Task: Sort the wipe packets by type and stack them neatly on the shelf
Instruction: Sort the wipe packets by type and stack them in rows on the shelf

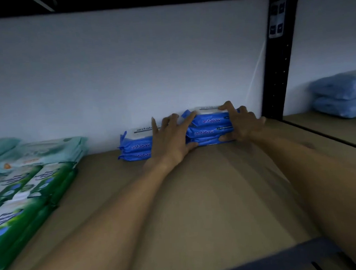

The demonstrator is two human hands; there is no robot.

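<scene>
Between your two hands, close to the white back wall, sits the stack of three blue plastic wipe packets marked "antabax". Your left hand spans the stack's left end, index finger on the top packet and thumb at the bottom one. Your right hand clamps the other end, fingers curled over the top and thumb low. Both hands are closed on the stack; neither is free.

The step in hand appears to be squaring this stack on the brown shelf board.

1. Press both ends inward with equal force. The soft film packets will probably slide on one another, so uneven pressure is likely to skew the top one.
2. Ease the stack away from you until its rear edge meets the wall. Contact cannot be confirmed from this view.
3. Line up its front face with the two-high pile of matching blue packets just left of your left hand.
4. Lift your fingers off the top only once the edges line up.

Leave the green packets, well left of your left hand, where they lie.
</scene>
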